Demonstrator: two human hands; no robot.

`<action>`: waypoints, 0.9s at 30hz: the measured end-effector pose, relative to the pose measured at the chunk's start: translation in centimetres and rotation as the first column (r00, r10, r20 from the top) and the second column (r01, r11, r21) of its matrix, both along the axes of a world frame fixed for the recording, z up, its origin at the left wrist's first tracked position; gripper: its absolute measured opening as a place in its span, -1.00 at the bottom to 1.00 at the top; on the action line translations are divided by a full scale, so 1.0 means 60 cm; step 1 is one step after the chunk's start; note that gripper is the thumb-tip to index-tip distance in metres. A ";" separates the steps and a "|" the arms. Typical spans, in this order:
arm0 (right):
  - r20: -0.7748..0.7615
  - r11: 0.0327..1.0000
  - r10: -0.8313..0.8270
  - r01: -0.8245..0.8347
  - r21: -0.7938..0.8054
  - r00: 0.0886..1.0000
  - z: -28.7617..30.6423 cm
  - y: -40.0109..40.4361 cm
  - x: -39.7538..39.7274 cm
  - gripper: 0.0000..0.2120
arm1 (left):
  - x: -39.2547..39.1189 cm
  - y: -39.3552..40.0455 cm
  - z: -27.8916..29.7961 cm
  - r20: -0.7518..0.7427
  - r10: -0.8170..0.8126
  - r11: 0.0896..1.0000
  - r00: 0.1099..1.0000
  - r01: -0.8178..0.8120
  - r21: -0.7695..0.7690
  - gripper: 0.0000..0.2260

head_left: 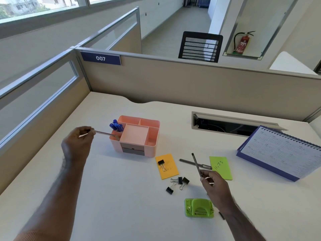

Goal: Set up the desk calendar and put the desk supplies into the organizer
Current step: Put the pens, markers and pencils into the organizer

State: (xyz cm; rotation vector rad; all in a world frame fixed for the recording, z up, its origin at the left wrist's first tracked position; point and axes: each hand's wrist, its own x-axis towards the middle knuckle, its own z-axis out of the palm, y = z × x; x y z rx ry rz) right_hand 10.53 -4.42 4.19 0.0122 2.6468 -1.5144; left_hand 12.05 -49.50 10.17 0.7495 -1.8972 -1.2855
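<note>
- While the left hand point(78, 141) holds a slim grey pen point(106, 133) by its rear end, fingers point(90, 132) pinched together on it, the pen's tip already sits at the rim of the pink organizer's point(152, 146) front-left compartment, just in front of the blue markers point(116, 126) standing there.
- To finish this step well, I would tilt the pen more upright before letting go, so it slides down beside the markers instead of lying across the rim and tipping out.
- The compartment looks narrow and partly filled, so the tip should aim at the free gap in front of the markers, not onto their caps.
- The right hand point(214, 186) has its fingers clamped on a second dark pen point(196, 164), raised off the bench point(121, 197) with its far end pointing up and away; it can wait until the left hand clears the organizer, since both hands crowding one slot risks a knock.
- A third pen point(189, 162) lies on the bench just behind the right hand, partly crossed by the held one.
- Other supplies are not yet stowed: one binder clip point(161, 162) on an orange sticky note point(167, 166), three loose binder clips point(178, 184) nearby, a green sticky note point(221, 167), and a green hole punch point(199, 208) close to the front edge.
- The spiral desk calendar point(278, 152) stands propped at the right.
</note>
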 end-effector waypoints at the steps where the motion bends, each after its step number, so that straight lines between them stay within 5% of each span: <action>1: 0.000 1.000 -0.005 0.005 -0.004 1.000 0.000 0.000 0.000 -0.78 | 0.003 -0.003 0.003 -0.056 0.008 0.997 0.998 -0.003 0.078 -0.91; 5: 0.018 1.000 -0.013 0.014 -0.023 1.000 0.002 0.000 0.001 -0.80 | 0.019 -0.021 0.032 -0.333 0.062 0.924 0.941 0.072 0.376 -0.90; 9: 0.017 0.999 0.005 -0.004 -0.036 1.000 0.008 -0.005 0.002 -0.77 | 0.027 -0.045 0.059 -0.423 0.130 0.848 0.897 0.120 0.516 -0.88; 18: 0.020 0.999 0.006 -0.006 -0.038 1.000 0.022 -0.011 0.007 -0.71 | 0.013 -0.029 0.064 -0.468 0.124 0.846 0.875 0.154 0.511 -0.86; 27: 0.101 0.995 0.014 -0.003 -0.103 0.995 0.041 -0.016 0.008 -0.77 | -0.018 0.011 0.001 -0.303 0.009 0.888 0.953 0.131 0.440 -0.85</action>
